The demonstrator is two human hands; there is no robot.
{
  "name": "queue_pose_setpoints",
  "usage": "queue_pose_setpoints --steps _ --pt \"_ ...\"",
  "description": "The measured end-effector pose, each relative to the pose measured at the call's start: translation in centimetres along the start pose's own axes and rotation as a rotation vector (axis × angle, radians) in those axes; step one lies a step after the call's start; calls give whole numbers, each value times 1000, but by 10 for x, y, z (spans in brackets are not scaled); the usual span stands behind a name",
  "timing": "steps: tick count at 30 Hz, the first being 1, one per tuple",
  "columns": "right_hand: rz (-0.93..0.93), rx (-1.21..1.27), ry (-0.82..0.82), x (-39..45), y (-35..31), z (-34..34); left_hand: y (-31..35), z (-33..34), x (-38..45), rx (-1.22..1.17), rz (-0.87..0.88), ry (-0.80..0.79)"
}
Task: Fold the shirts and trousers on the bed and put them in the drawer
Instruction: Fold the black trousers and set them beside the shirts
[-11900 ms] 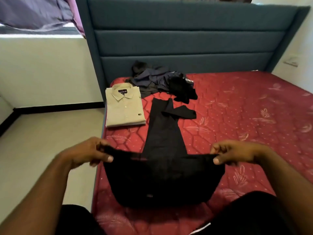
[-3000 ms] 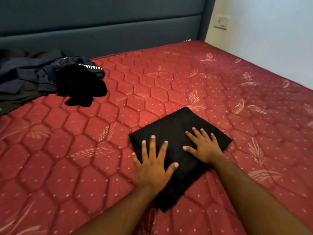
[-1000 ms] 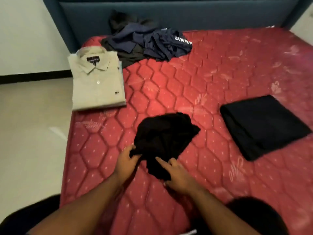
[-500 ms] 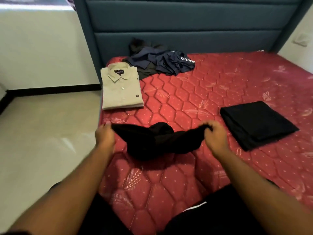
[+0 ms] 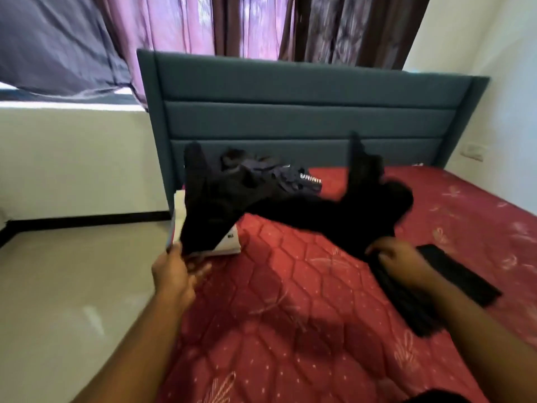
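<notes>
A black garment (image 5: 290,210) is spread in the air above the red mattress (image 5: 290,315), blurred by motion, with two ends flung up. My left hand (image 5: 177,271) pinches its lower left edge near the bed's side. Its right end is gripped by my right hand (image 5: 398,260). Folded black trousers (image 5: 459,274) lie on the mattress just right of my right hand, partly behind my arm. The folded beige shirt (image 5: 229,245) shows only a corner below the garment. A pile of dark unfolded clothes (image 5: 279,173) sits by the headboard.
The teal padded headboard (image 5: 290,112) stands at the back with purple curtains (image 5: 232,24) above it. Pale floor (image 5: 72,286) runs along the bed's left side. A wall socket (image 5: 473,151) is on the right wall. No drawer is in view.
The black garment, held low and bunched over the mattress half a second ago, is now swung up and spread in the air. Both hands have moved apart and my view has tilted upward.
</notes>
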State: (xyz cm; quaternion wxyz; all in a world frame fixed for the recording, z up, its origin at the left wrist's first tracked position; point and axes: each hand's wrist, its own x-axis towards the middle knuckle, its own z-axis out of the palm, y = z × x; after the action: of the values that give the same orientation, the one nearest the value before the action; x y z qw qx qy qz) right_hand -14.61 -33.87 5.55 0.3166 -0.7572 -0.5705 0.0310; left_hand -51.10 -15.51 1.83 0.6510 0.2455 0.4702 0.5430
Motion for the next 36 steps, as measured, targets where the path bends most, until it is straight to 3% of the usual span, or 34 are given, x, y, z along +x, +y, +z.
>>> queue_pose_setpoints --steps 1,3,4,5,8,10,14,17,20,23,26,28,29,31,33,36 --pt "-18 -251 -108 -14 21 26 -31 -22 2 66 -145 32" --pt "51 -729 -544 -46 33 67 -85 -62 -5 220 -454 63" --pt "181 -735 -755 -66 36 88 -108 -84 -13 298 -584 69" --pt "247 -664 -860 -78 38 104 -120 -94 -21 361 -657 52" --pt "326 -444 -893 -103 23 150 -143 -120 -32 514 -740 48" --pt "320 -381 -810 -112 9 171 -148 -129 -29 538 -719 72" --pt "175 -370 -515 -104 -13 194 -151 -135 -9 896 -201 206" --pt "115 -336 -507 -91 -18 213 -148 -117 2 961 -98 25" --pt "287 -201 -628 -83 -14 224 -159 -105 9 1068 -81 -118" --pt "310 -279 -781 -81 -4 232 -167 -109 8 937 -177 -42" --pt "324 -315 -1056 -76 -14 224 -151 -114 5 475 -560 69" --pt "365 -354 -1284 -58 -30 208 -139 -117 7 432 -747 18" --pt "371 -388 -1320 -44 -36 201 -136 -119 13 504 -741 6" --pt "322 -375 -1188 -14 -36 203 -135 -120 25 832 -493 110" --pt "304 -234 -855 15 -27 218 -134 -115 40 1080 -160 184" --pt "429 84 -464 53 -14 242 -133 -101 68 1028 -26 84"
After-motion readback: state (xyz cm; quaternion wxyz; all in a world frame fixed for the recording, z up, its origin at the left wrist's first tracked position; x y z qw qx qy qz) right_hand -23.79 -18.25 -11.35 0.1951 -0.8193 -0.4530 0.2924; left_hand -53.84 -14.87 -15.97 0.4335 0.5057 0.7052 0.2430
